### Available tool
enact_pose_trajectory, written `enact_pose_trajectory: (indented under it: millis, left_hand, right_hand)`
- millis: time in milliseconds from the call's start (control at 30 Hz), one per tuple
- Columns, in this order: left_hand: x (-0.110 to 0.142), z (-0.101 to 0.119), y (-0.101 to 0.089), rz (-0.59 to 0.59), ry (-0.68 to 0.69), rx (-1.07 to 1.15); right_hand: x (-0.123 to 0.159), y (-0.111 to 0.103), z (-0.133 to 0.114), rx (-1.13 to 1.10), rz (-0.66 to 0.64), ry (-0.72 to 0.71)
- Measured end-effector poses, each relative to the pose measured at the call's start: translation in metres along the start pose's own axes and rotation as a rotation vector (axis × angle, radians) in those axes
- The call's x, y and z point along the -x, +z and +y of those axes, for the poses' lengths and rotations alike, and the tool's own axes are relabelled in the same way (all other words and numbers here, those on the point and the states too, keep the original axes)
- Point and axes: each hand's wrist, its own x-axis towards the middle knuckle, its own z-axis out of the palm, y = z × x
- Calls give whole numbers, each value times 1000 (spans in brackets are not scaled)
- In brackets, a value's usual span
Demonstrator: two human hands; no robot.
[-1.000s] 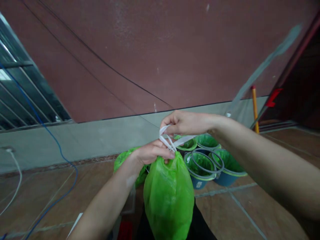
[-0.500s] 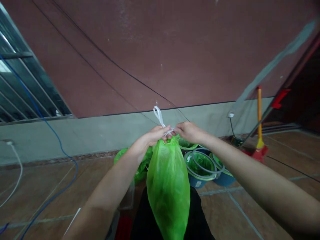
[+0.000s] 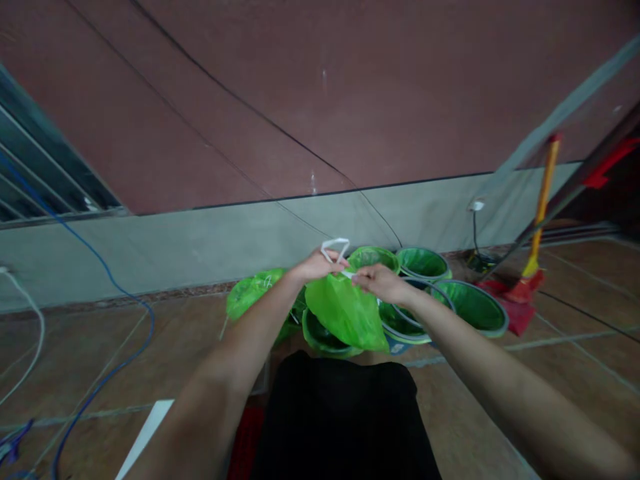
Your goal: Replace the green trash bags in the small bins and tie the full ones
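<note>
A green plastic bag (image 3: pixel 347 310) with a white drawstring (image 3: pixel 336 244) hangs from both hands in front of my knees. My left hand (image 3: pixel 320 265) is closed on the gathered top, with a loop of the drawstring standing up above its fingers. Close beside it, my right hand (image 3: pixel 379 281) pinches the white drawstring at the bag's neck. Behind and below the bag is a bin (image 3: pixel 320 337) with a green liner, partly covered by it. The exact grip of the fingertips is small and slightly blurred.
Several green-lined bins (image 3: pixel 470 307) stand along the wall to the right. More green bags (image 3: pixel 253 291) lie on the floor to the left. A red broom with a yellow handle (image 3: pixel 543 207) leans at the right. A blue cable (image 3: pixel 115 273) crosses the floor at left.
The green bag has swung up and away from my lap, toward the bins, and looks shorter. Both hands keep hold of its top. The view has shifted, showing more bins.
</note>
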Motion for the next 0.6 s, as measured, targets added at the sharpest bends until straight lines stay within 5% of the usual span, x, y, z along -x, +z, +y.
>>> enact_pose_trajectory:
  millis: [67,167,300,467,600]
  left_hand:
    - [3,-26,9,-74,-32,-103]
    - [7,-46,16,-148,18,-171]
    - [11,-43,12,-181,217,-393]
    - [17,-42,3,-68,265,-681]
    - [23,-57,12,154,212,-880]
  right_hand:
    - [-5,13,23,50,-81,34]
    - [-23,26,42,13,96,23]
    - [-53,46,48,-402,194,-28]
    - [-68,75,57,-690,70,-43]
    - [-69,84,60,-713,29,-46]
